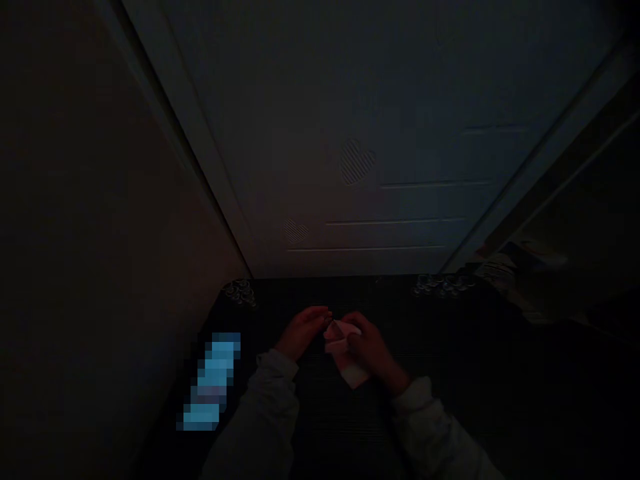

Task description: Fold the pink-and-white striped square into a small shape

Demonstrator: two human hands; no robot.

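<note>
The scene is very dark. My right hand is closed on a small, pale folded piece lit pink, its upper part bunched or opened out. Whether it is paper or cloth I cannot tell. My left hand is at the upper left of this piece, with thumb and fingers pinched together. Something tiny seems to be at its fingertips, too dark to make out. Both hands are over a dark surface.
A lit, blurred-out screen lies left of my left arm. Clusters of small rings or round shiny pieces stand at the back left and back right. A pale panel with embossed hearts rises behind, and a wall closes the left.
</note>
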